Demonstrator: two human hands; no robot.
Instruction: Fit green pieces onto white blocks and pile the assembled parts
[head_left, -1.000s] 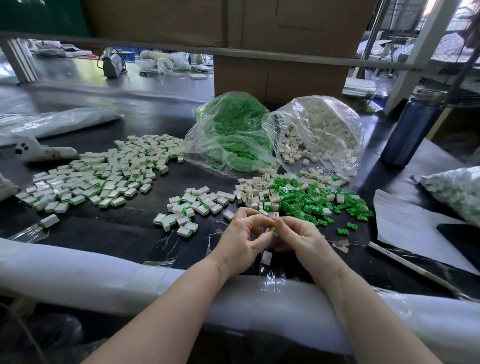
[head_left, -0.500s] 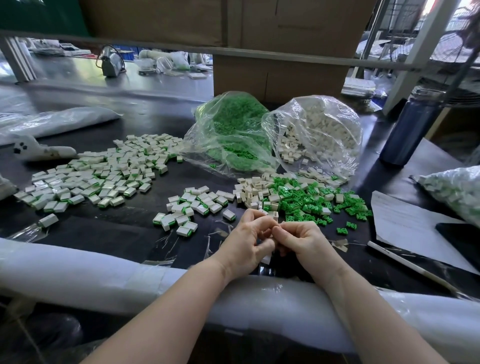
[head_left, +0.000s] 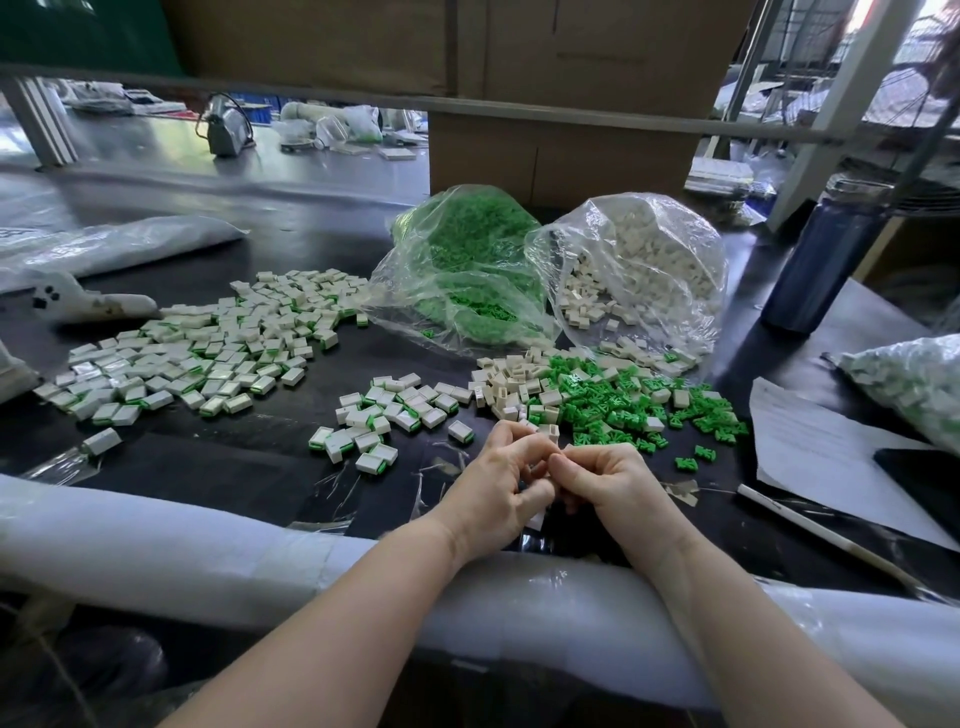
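- The left hand (head_left: 498, 483) and right hand (head_left: 608, 480) are pressed together knuckle to knuckle just above the table (head_left: 218, 467), near its padded edge (head_left: 156, 545).
- Both hands are curled shut; a sliver of white shows between the left fingers, so a white block seems to be held there, but what the right hand pinches is hidden and I cannot tell.
- A second ago a fleck of green showed between the fingertips, with the hands a touch more apart. Now the green is out of sight and the thumbs have closed in. My reading: the green piece is being pushed home into the block, or has just seated.
- One white block (head_left: 549, 432) lies just beyond the fingertips, open side up.
- Further out to the right, the loose stock (head_left: 597, 400) of white blocks and green pieces lies mixed, close to hand.
- To the left sits a small pile (head_left: 395, 415) of finished parts, white with a green edge; this looks the likely drop spot for the part in hand.
- Far left is the big pile (head_left: 197, 358) of finished parts, unchanged over the last second.
- Behind the stock stand two open bags, the green bag (head_left: 462, 270) and the white bag (head_left: 639, 270), both well filled, so much of the task seems left.
- Next, I judge, a release onto the small pile, then a fresh pick from the stock.
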